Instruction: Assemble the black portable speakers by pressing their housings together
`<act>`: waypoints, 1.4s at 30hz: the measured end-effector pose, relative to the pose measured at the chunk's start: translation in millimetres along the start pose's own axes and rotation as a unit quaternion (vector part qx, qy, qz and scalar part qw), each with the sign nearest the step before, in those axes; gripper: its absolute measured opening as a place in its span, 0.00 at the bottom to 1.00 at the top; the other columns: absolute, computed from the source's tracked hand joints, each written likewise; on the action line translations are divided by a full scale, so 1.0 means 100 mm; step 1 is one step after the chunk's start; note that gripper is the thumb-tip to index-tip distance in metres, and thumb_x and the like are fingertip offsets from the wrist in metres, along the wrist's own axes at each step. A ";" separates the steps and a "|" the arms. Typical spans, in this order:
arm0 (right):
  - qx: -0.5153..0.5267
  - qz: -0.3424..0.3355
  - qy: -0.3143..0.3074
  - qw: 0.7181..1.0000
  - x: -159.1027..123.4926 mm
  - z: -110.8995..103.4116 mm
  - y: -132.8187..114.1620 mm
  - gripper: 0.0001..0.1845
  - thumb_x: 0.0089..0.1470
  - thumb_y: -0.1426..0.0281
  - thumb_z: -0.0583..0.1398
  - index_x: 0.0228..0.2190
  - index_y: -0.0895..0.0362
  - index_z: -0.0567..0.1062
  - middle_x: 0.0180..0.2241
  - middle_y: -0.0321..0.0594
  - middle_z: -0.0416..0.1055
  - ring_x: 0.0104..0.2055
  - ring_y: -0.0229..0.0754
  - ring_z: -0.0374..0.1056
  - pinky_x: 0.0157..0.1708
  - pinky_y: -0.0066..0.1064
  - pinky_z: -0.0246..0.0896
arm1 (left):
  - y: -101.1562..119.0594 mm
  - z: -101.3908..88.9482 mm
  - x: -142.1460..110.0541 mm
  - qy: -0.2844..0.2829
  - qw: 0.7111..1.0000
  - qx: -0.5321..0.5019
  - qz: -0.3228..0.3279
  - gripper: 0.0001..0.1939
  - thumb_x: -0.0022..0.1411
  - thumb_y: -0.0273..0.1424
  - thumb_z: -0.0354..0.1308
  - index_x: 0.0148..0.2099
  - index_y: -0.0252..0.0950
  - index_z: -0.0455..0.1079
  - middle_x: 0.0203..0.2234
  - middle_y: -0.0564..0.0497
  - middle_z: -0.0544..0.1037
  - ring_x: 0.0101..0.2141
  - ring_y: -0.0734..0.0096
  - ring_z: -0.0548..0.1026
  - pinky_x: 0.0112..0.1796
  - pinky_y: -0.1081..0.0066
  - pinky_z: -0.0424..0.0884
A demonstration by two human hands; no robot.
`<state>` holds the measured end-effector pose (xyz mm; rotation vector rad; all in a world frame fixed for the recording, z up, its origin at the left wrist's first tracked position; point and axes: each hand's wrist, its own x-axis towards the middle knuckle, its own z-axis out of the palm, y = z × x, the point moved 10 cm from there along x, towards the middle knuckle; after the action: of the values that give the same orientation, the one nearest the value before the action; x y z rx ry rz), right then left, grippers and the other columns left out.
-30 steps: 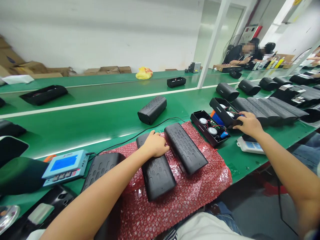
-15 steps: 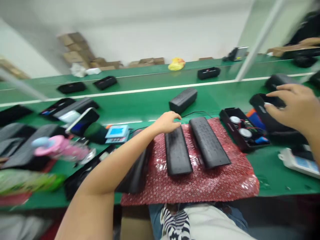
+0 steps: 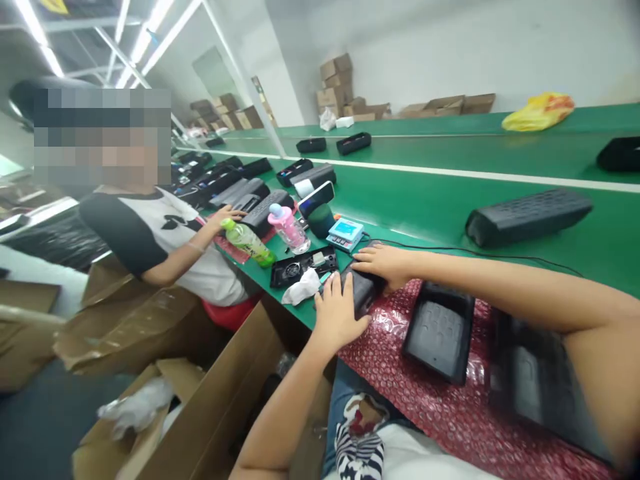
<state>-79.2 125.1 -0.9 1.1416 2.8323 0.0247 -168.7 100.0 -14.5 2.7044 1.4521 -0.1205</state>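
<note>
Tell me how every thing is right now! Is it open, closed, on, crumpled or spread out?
Left hand: fingers spread, touching the black case.
Right hand: touching the same case.
Black case: under both hands.
Red bubble wrap: spread out.
Blue device: screen lit.
Green bottle: cap on.
Pink bottle: blue top on.
White tissue: crumpled.
Yellow bag: crumpled.
Cardboard box with white plastic inside: flaps open.
Ceiling lights: on.

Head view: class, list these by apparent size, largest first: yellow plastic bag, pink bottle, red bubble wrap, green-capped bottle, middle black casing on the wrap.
1. Red bubble wrap
2. Middle black casing
3. Yellow plastic bag
Last, unranked: pink bottle and green-capped bottle; they look too alike to separate.
</note>
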 end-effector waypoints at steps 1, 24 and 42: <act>0.006 -0.005 0.001 1.000 0.07 0.05 0.00 0.56 0.34 0.63 0.69 0.61 0.65 0.54 0.61 0.61 0.51 0.61 0.64 0.51 0.53 0.56 0.53 | -0.04 0.01 0.04 -0.007 1.000 -0.014 0.002 0.51 0.51 0.47 0.61 0.68 0.30 0.41 0.65 0.33 0.45 0.63 0.43 0.49 0.58 0.47 0.54; 0.083 0.085 0.108 0.987 0.35 -0.07 0.12 0.44 0.36 0.47 0.64 0.52 0.59 0.69 0.51 0.54 0.66 0.52 0.63 0.59 0.51 0.66 0.40 | -0.39 -0.06 0.30 -0.049 0.984 -0.169 0.041 0.49 0.47 0.39 0.66 0.66 0.31 0.47 0.62 0.38 0.56 0.61 0.54 0.57 0.61 0.60 0.53; 0.115 0.075 0.096 0.986 0.54 -0.05 0.16 0.36 0.37 0.50 0.64 0.46 0.55 0.73 0.51 0.50 0.68 0.51 0.62 0.63 0.50 0.75 0.31 | -0.47 0.01 0.59 -0.151 0.975 -0.161 0.016 0.52 0.40 0.51 0.65 0.62 0.33 0.51 0.54 0.40 0.68 0.47 0.53 0.71 0.46 0.63 0.68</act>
<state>-107.5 174.0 0.8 1.4734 2.9682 -0.1999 -174.9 174.5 -23.1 2.3276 1.2212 -0.2564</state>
